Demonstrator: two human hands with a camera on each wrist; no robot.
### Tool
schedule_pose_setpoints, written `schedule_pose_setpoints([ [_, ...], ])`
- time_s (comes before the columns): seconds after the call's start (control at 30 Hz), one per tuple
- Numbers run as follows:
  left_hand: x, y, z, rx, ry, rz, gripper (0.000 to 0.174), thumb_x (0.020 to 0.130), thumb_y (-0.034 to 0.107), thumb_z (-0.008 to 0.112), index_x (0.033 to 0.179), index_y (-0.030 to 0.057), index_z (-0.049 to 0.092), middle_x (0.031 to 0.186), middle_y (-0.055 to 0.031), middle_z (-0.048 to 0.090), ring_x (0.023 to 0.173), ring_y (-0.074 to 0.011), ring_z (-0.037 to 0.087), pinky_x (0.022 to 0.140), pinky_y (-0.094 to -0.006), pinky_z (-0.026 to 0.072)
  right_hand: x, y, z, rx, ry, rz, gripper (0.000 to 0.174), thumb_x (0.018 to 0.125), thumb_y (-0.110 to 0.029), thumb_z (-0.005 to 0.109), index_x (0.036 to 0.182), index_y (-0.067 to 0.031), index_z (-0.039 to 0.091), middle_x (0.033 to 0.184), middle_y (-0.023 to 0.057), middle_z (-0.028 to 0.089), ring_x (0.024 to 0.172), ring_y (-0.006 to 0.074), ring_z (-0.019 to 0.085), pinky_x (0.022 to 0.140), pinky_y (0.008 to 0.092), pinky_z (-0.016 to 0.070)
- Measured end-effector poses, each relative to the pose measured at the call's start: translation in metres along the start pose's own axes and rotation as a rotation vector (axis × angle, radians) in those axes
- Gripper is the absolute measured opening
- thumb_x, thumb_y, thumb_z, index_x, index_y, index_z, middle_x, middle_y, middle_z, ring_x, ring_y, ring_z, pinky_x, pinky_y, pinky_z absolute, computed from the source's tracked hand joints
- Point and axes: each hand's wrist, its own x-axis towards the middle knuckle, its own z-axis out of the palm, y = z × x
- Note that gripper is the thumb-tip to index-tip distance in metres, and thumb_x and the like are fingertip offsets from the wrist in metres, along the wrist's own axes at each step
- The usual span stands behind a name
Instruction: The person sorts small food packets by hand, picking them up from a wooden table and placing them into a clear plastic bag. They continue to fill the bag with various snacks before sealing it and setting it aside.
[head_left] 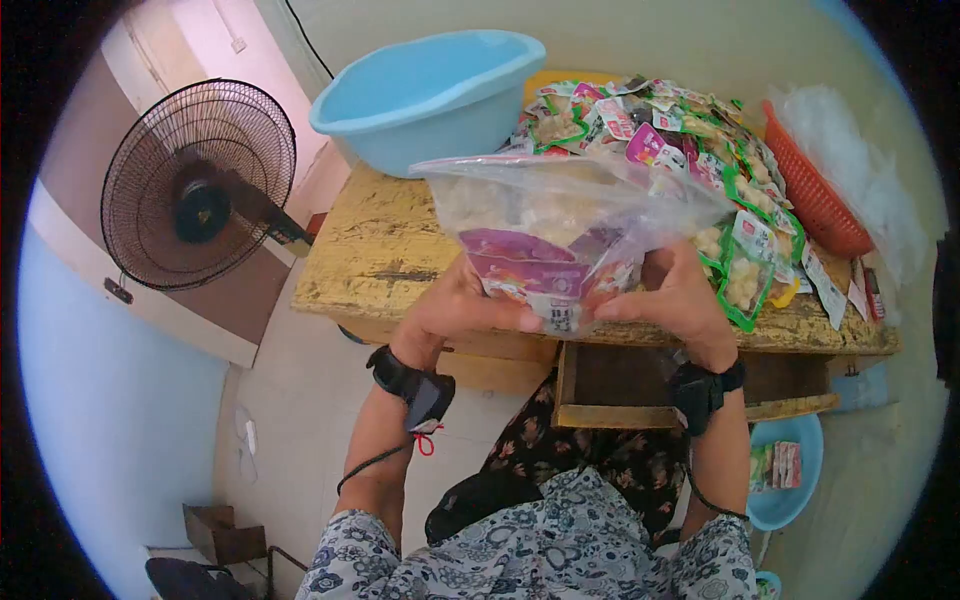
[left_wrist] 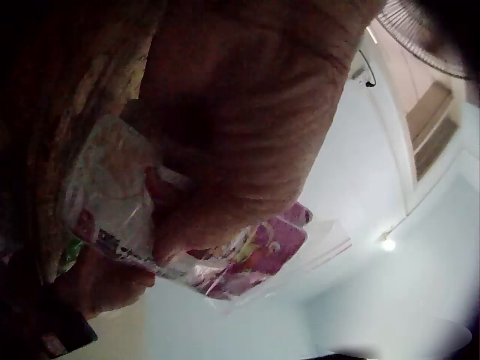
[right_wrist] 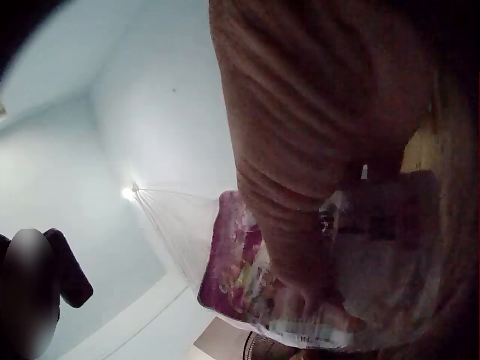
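A clear plastic bag [head_left: 560, 215] with purple-labelled packets inside is held upright above the front of the worn yellow table [head_left: 370, 235]. My left hand [head_left: 465, 305] grips its lower left side, thumb across the front. On the lower right side my right hand [head_left: 685, 305] grips it the same way, thumb tip near the left one. The left wrist view shows the left hand [left_wrist: 240, 127] over the bag and its purple packet [left_wrist: 270, 255]. In the right wrist view the right hand [right_wrist: 315, 135] lies against the bag, beside the purple label [right_wrist: 229, 262].
Small green-edged packets [head_left: 745, 275] are heaped at the table's right, by a red basket [head_left: 815, 185] and clear bags [head_left: 860, 160]. A blue basin [head_left: 430, 105] stands at the back left. Below the tabletop a drawer [head_left: 615, 390] is pulled out. A fan [head_left: 200, 205] stands left.
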Motion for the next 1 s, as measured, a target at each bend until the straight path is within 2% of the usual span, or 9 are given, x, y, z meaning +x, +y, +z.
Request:
schedule_pose_setpoints([
  [0.13, 0.007, 0.004, -0.016, 0.114, -0.056, -0.129, 0.065, 0.070, -0.003, 0.085, 0.130, 0.0042, 0.062, 0.119, -0.0058, 0.070, 0.108, -0.0162, 0.064, 0.094, -0.0344, 0.0518, 0.006, -0.005, -0.003, -0.184, -0.037, -0.093, 0.059, 0.064, -0.008, 0.091, 0.117, -0.0023, 0.068, 0.118, 0.0066, 0.068, 0.109, 0.0186, 0.062, 0.097, 0.0364, 0.0498],
  [0.2, 0.008, 0.011, -0.018, 0.175, -0.096, -0.158, 0.066, 0.067, -0.002, 0.087, 0.128, 0.0041, 0.063, 0.118, -0.0061, 0.070, 0.108, -0.0169, 0.064, 0.094, -0.0345, 0.0522, 0.002, -0.013, -0.001, -0.199, -0.001, 0.017, 0.056, 0.062, -0.009, 0.092, 0.113, -0.0025, 0.070, 0.117, 0.0061, 0.069, 0.107, 0.0183, 0.063, 0.097, 0.0356, 0.0496],
  [0.33, 0.011, 0.026, -0.015, 0.318, -0.139, -0.111, 0.072, 0.059, 0.003, 0.094, 0.124, 0.0040, 0.065, 0.117, -0.0062, 0.071, 0.107, -0.0174, 0.065, 0.094, -0.0350, 0.0532, 0.009, -0.005, -0.011, -0.259, -0.152, 0.015, 0.064, 0.066, -0.013, 0.092, 0.123, -0.0020, 0.065, 0.119, 0.0067, 0.069, 0.112, 0.0199, 0.063, 0.103, 0.0379, 0.0474],
  [0.5, 0.007, 0.027, -0.009, 0.134, 0.001, -0.189, 0.057, 0.072, -0.005, 0.084, 0.125, 0.0020, 0.065, 0.116, -0.0056, 0.071, 0.106, -0.0167, 0.064, 0.093, -0.0355, 0.0524, 0.008, -0.003, -0.005, -0.044, 0.006, 0.094, 0.064, 0.067, -0.014, 0.092, 0.123, -0.0016, 0.064, 0.118, 0.0076, 0.070, 0.112, 0.0183, 0.063, 0.102, 0.0372, 0.0478],
  [0.6, 0.001, 0.030, -0.009, 0.283, 0.097, 0.066, 0.053, 0.076, -0.006, 0.081, 0.126, 0.0021, 0.064, 0.117, -0.0056, 0.071, 0.107, -0.0162, 0.064, 0.095, -0.0352, 0.0516, 0.003, -0.013, 0.000, -0.024, 0.073, 0.094, 0.061, 0.070, -0.015, 0.091, 0.123, -0.0014, 0.064, 0.120, 0.0072, 0.069, 0.113, 0.0180, 0.063, 0.101, 0.0364, 0.0484],
  [0.7, 0.004, 0.052, -0.010, 0.408, 0.074, -0.170, 0.052, 0.078, -0.004, 0.080, 0.127, 0.0023, 0.063, 0.120, -0.0060, 0.070, 0.109, -0.0163, 0.063, 0.096, -0.0352, 0.0502, 0.004, -0.024, 0.002, -0.146, 0.150, 0.115, 0.059, 0.072, -0.017, 0.090, 0.123, -0.0014, 0.064, 0.119, 0.0066, 0.070, 0.112, 0.0176, 0.064, 0.100, 0.0348, 0.0490],
  [0.8, 0.017, 0.039, -0.007, 0.340, 0.081, -0.047, 0.052, 0.078, 0.000, 0.081, 0.126, 0.0019, 0.063, 0.120, -0.0057, 0.069, 0.108, -0.0155, 0.063, 0.095, -0.0346, 0.0501, 0.015, 0.011, -0.005, -0.158, 0.190, 0.032, 0.058, 0.075, -0.020, 0.089, 0.124, -0.0016, 0.063, 0.116, 0.0060, 0.071, 0.111, 0.0173, 0.064, 0.099, 0.0335, 0.0492],
  [0.9, 0.014, 0.028, -0.005, 0.375, 0.135, 0.139, 0.048, 0.080, 0.005, 0.082, 0.125, 0.0016, 0.064, 0.119, -0.0056, 0.069, 0.105, -0.0149, 0.062, 0.091, -0.0340, 0.0508, 0.012, 0.005, -0.009, -0.186, 0.100, 0.011, 0.053, 0.077, -0.012, 0.086, 0.123, 0.0002, 0.062, 0.115, 0.0065, 0.070, 0.104, 0.0148, 0.064, 0.091, 0.0320, 0.0521],
  [1.0, 0.012, 0.039, -0.005, 0.449, 0.139, 0.053, 0.051, 0.081, 0.007, 0.080, 0.129, 0.0009, 0.063, 0.119, -0.0059, 0.069, 0.104, -0.0145, 0.064, 0.088, -0.0319, 0.0527, 0.022, 0.013, -0.025, -0.335, -0.016, -0.040, 0.058, 0.076, -0.019, 0.087, 0.126, -0.0025, 0.062, 0.121, 0.0075, 0.069, 0.110, 0.0182, 0.063, 0.100, 0.0349, 0.0481],
])
